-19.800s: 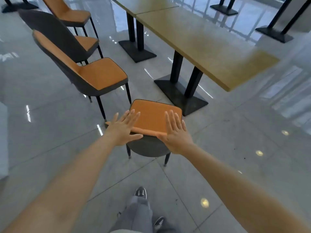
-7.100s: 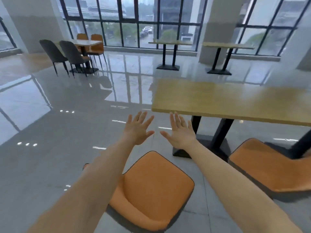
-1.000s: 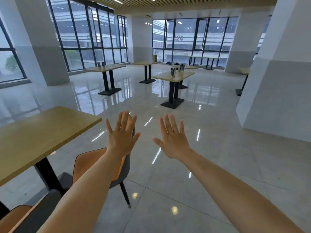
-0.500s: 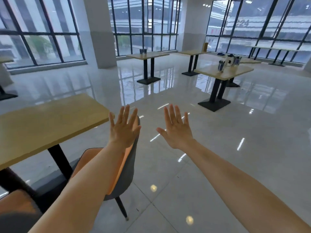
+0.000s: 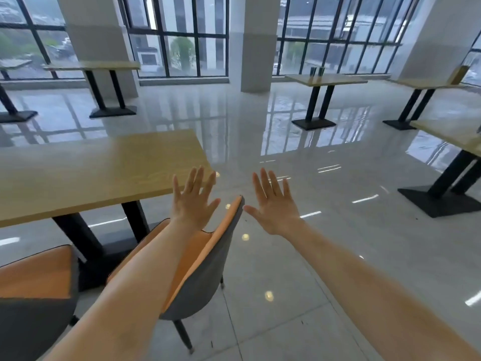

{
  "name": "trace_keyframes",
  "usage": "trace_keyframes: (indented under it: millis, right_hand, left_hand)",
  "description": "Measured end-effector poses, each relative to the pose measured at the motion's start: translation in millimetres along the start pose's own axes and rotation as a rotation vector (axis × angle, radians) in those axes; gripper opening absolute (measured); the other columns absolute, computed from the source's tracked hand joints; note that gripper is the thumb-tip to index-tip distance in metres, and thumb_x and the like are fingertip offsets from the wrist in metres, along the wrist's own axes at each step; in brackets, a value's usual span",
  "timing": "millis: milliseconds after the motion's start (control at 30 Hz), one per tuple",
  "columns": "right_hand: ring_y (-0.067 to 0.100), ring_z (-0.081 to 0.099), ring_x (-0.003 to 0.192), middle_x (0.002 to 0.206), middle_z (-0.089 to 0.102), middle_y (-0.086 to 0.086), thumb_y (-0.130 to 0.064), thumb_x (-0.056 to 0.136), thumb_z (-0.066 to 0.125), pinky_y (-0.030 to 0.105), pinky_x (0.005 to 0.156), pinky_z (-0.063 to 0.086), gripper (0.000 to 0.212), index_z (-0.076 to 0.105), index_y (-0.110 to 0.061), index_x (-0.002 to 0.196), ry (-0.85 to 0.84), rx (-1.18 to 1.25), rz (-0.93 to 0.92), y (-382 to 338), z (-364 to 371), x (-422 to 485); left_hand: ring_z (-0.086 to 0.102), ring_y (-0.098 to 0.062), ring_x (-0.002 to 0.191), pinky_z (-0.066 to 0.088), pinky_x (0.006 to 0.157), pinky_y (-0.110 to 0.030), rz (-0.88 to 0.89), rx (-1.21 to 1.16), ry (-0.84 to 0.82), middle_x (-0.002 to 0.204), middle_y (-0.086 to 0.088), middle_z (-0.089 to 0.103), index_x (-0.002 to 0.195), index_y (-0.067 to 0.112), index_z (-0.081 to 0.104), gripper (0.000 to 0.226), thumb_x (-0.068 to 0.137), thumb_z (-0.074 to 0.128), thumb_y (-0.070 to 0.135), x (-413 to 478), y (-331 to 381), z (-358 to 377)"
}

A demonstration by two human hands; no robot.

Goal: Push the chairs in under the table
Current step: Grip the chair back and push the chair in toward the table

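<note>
Orange seat and grey shell of the chair [image 5: 205, 267] now sit nearer the middle of the view than half a second ago, and the wooden table [image 5: 104, 170] fills more of the left. Much of the chair's seat is hidden behind the left forearm; a second chair [image 5: 36, 290] is cut off at the lower left. Both hands are spread flat and empty: the left hand [image 5: 194, 201] hovers over the backrest's orange side, the right hand [image 5: 276, 204] just beside its top edge.
</note>
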State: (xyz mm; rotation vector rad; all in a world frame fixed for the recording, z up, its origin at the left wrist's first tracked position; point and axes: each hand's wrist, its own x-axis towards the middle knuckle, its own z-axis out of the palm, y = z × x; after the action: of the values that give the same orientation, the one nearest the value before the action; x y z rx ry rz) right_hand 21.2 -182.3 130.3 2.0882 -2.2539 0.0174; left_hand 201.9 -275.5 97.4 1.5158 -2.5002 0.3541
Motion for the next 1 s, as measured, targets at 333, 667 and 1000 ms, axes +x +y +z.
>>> trace_keyframes:
  millis: [333, 667, 1000]
  right_hand:
    - [0.020, -0.024, 0.141, 0.153, -0.028, 0.003, -0.057, 0.094, 0.021, 0.042, 0.114, -0.014, 0.078, -0.028, -0.018, 0.140, -0.253, -0.031, -0.353, 43.0, 50.3, 108.9]
    - [0.022, -0.020, 0.143, 0.155, -0.023, 0.006, -0.059, 0.091, 0.032, 0.040, 0.116, -0.010, 0.087, -0.025, -0.017, 0.142, -0.407, -0.066, -0.779, 51.5, 107.6, 173.3]
    - [0.025, 0.026, 0.139, 0.152, 0.028, 0.008, -0.035, 0.090, 0.055, 0.037, 0.114, 0.021, 0.078, 0.007, -0.015, 0.148, -0.362, 0.058, -0.994, 51.6, 151.6, 199.3]
  left_hand:
    - [-0.034, -0.018, 0.130, -0.017, 0.108, -0.053, -0.209, -0.030, -0.224, 0.140, -0.001, -0.038, 0.123, 0.031, -0.042, 0.068, 0.091, 0.011, 0.060, 47.8, 12.3, 57.9]
    - [-0.018, -0.020, 0.143, -0.013, 0.111, -0.056, -0.558, -0.126, -0.471, 0.156, -0.001, -0.018, 0.137, 0.032, -0.026, 0.078, 0.087, 0.021, 0.068, -1.3, 64.0, 97.0]
    - [0.049, -0.031, 0.118, 0.045, 0.094, -0.049, -0.797, -0.255, -0.570, 0.135, -0.011, 0.048, 0.140, 0.022, 0.025, 0.066, 0.083, 0.053, 0.006, -22.3, 85.0, 114.7]
